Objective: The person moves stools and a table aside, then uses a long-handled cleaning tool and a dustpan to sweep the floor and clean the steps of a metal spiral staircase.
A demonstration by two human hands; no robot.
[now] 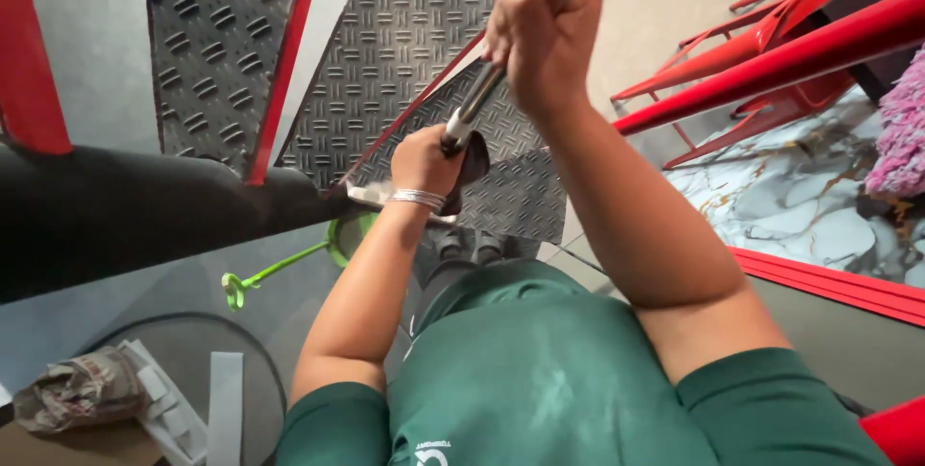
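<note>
I look straight down my green shirt at metal stairs. Both hands grip a long silver pole (482, 90) that runs from the top of the view down toward the steps. My right hand (541, 30) is closed around the pole high up. My left hand (424, 162), with a silver bracelet at the wrist, is closed around the pole's lower part, where a dark grip begins. The pole's bottom end is hidden behind my left hand.
Grey tread-plate steps (405, 32) with red edges descend ahead. A black handrail (145, 211) crosses on the left. A green bucket with a handle (289, 268) sits below. Red railings (771, 56) and marble-pattern floor (800, 206) lie right. Crumpled rag (82, 389) at bottom left.
</note>
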